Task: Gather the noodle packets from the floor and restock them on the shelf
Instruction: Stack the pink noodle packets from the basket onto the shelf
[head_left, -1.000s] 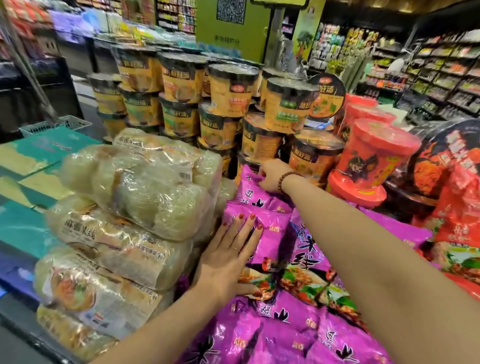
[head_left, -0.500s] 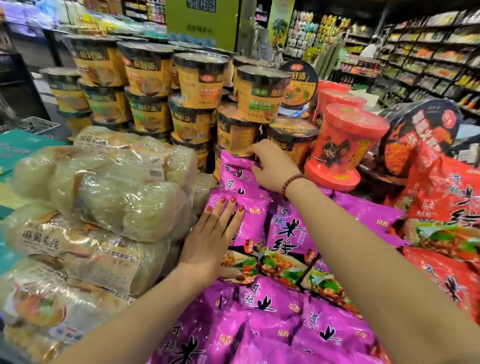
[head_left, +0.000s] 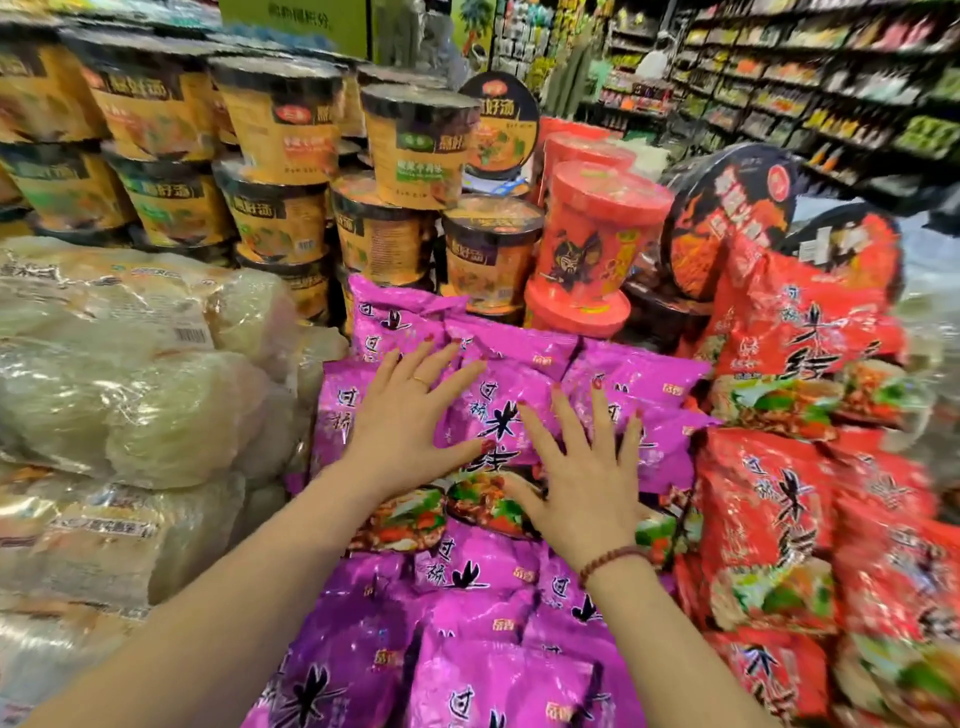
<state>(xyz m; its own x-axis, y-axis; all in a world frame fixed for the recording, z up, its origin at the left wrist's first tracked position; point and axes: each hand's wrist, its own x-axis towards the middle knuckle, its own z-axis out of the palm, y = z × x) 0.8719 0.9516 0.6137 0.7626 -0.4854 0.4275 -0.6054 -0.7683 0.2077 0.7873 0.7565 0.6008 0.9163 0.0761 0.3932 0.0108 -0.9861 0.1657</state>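
Several purple noodle packets (head_left: 524, 353) lie stacked in the middle of the display, running from the cups at the back down to the frame's lower edge. My left hand (head_left: 410, 415) lies flat with spread fingers on the upper packets. Beside it my right hand (head_left: 582, 467), with a bead bracelet at the wrist, presses flat on the same pile, fingers straight and spread. Neither hand holds a packet. The floor is out of view.
Clear bags of pale vermicelli (head_left: 130, 395) are heaped on the left. Yellow noodle cups (head_left: 275, 135) are stacked behind, red cups (head_left: 597, 234) to their right. Red noodle packets (head_left: 779, 493) fill the right side. Store shelves (head_left: 831, 78) line the aisle beyond.
My right hand has drawn back from the rear packet near the cups and now lies flat beside the left hand. The view has moved closer to the display.
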